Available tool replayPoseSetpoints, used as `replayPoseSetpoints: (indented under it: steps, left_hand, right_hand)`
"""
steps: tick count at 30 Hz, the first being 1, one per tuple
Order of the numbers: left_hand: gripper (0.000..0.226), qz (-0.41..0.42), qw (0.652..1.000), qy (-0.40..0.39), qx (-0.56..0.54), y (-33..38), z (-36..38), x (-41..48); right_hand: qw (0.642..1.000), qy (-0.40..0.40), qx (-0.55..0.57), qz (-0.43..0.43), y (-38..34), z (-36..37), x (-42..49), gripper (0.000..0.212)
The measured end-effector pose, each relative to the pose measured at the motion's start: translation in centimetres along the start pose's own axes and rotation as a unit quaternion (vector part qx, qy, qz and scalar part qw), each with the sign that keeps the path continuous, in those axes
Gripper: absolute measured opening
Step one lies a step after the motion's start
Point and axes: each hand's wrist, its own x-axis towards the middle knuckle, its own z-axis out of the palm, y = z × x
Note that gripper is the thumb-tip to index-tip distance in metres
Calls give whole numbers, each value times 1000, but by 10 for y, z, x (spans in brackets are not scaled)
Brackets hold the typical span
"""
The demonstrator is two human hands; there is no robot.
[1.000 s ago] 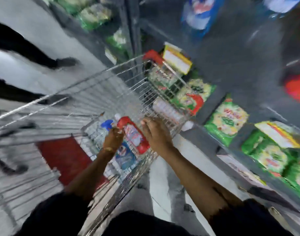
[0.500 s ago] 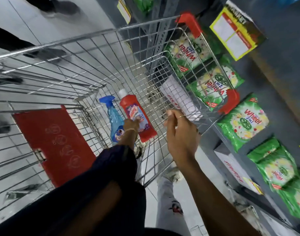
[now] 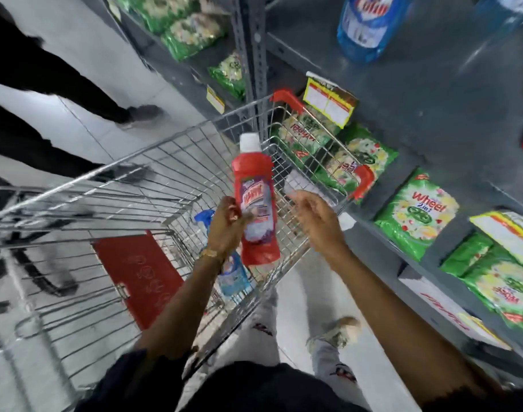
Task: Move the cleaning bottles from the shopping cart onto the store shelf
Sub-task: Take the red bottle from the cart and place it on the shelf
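Observation:
My left hand [image 3: 226, 226] grips a red cleaning bottle [image 3: 255, 200] with a white cap, held upright above the wire shopping cart [image 3: 153, 179]. My right hand [image 3: 316, 217] hovers just right of the bottle, fingers apart, holding nothing. A blue spray bottle [image 3: 232, 275] lies inside the cart, partly hidden behind my left wrist. The grey store shelf [image 3: 417, 93] rises on the right, with a blue bottle [image 3: 368, 23] standing on an upper level.
Green detergent bags [image 3: 414, 214] fill the lower shelf levels on the right. A red child-seat flap [image 3: 138, 272] lies in the cart. Another person's dark legs [image 3: 46, 84] stand on the pale floor at the left. My own legs and shoe [image 3: 337, 331] are below.
My left hand has lifted the red bottle out of the cart and upright. My right hand has let go of the cart rim and moved beside the bottle.

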Motion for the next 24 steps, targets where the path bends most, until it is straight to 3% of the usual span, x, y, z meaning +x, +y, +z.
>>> replayPoseSetpoints:
  steps: [3, 6, 16, 24]
  left_hand:
    - [29, 48, 996, -74, -8, 57, 0, -45]
    - [28, 85, 984, -153, -21, 105, 20, -93]
    - [22, 93, 915, -392, 33, 142, 142, -191]
    - [23, 150, 877, -450, 72, 149, 222, -228]
  right_hand:
    - [994, -55, 86, 32, -18, -29, -30, 57]
    - [979, -86, 183, 35, -39, -58, -72, 36]
    - [968, 108, 227, 8, -31, -189, -211, 35]
    - [953, 196, 228, -37, -11, -249, -263, 15]
